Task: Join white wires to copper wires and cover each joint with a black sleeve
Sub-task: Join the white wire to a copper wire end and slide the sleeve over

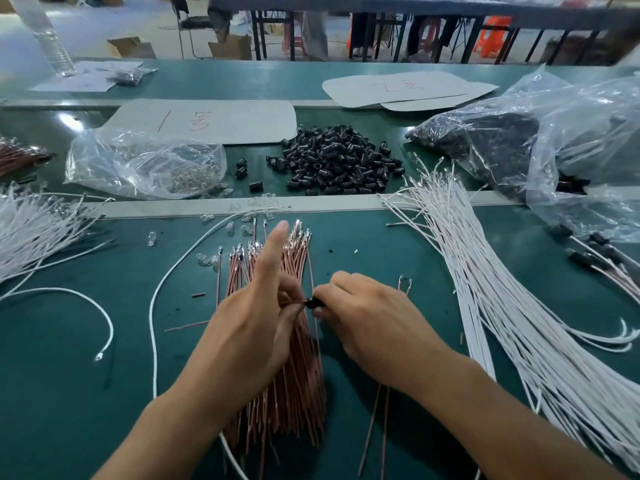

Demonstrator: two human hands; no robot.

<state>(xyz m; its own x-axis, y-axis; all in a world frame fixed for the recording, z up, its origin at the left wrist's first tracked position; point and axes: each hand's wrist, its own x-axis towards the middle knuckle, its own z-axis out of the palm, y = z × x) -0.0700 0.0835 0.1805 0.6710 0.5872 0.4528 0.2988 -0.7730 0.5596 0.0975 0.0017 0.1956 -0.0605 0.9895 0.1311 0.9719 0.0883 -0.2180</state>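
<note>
Far to the left of the copper bundle (294, 393) lies a heap of white wires (31, 233). Nearer it, a loose white wire (162, 282) curls over the green table (69, 393). Behind and left of the bundle sits a clear bag (145, 161) of small glassy bits.

Right above the bundle, the left hand (252, 327) pinches a copper strand (294, 301) between thumb and curled fingers, its forefinger stuck out straight. Just to the right, the right hand (367, 317) has its fingertips closed tight on a black sleeve (313, 302), which meets the end of the strand. I cannot tell whether a white wire is already in that joint; the fingers hide it.

Behind the bundle is the loose pile of sleeves (332, 161). To its right fans the big white wire sheaf (502, 306), and furthest right lie a few finished pieces (595, 251).

What worries me is that the sleeve is tiny and held only by fingertips. A push off the strand's line would likely kink the thin wire or pop the sleeve loose, and it could then drop into the bundle below and be lost among the strands. The left forearm hangs over the bundle too, so a careless drag could scatter it.
</note>
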